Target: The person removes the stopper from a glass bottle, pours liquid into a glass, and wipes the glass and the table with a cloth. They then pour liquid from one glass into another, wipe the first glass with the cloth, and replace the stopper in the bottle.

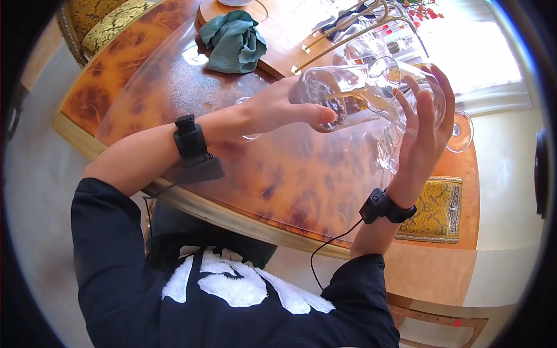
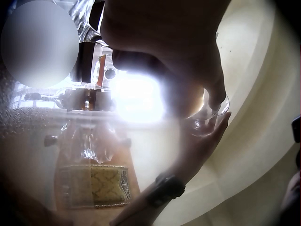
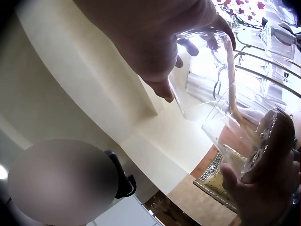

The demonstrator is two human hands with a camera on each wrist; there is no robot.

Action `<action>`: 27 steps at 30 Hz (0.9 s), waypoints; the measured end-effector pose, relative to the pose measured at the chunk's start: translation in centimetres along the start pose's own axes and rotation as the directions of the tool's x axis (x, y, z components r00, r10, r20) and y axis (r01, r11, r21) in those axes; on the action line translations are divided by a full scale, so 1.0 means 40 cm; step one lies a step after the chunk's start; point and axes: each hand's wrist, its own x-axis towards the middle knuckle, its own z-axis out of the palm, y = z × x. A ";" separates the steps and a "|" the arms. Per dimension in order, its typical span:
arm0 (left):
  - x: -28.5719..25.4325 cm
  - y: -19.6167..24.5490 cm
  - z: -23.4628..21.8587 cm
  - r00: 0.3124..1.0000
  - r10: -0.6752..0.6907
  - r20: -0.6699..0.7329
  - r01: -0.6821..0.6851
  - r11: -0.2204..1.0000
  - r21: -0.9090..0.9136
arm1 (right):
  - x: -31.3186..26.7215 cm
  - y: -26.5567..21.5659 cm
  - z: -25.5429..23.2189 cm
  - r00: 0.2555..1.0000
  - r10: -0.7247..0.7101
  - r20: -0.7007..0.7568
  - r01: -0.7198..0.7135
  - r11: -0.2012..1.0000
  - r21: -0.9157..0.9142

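Note:
My left hand point(image 1: 278, 107) grips a clear drinking glass point(image 1: 348, 78) near its thick, textured base, thumb along the side. The glass lies tilted nearly sideways above the table. My right hand point(image 1: 426, 116) holds a second clear glass point(image 3: 193, 106) with spread, curved fingers wrapped about it. In the right wrist view the mouths of both glasses overlap, the left-hand glass point(image 3: 223, 134) lower down. A brownish-amber streak shows through the glass. In the left wrist view the left hand is dark against glare, with the right hand point(image 2: 202, 146) beyond it.
A crumpled green cloth point(image 1: 235, 43) lies on the glossy brown table point(image 1: 278, 191), beside a wooden board point(image 1: 278, 29). Gold rack bars point(image 1: 342, 37) with glassware stand at the back. A round glass foot point(image 1: 461, 130) is near the right edge. A patterned chair seat point(image 1: 432, 211) is beyond.

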 end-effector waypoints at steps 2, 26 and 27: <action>-0.001 0.001 0.000 1.000 -0.003 -0.012 0.004 1.000 0.027 | 0.002 0.001 0.000 1.000 -0.003 0.001 0.003 1.000 -0.013; -0.001 0.010 -0.001 0.999 0.004 0.036 -0.005 1.000 0.025 | -0.005 -0.008 0.011 1.000 -0.018 -0.021 0.017 0.998 -0.060; 0.000 0.008 -0.002 1.000 0.002 0.025 -0.003 0.999 0.033 | -0.003 -0.008 0.012 1.000 -0.019 -0.020 0.018 0.998 -0.058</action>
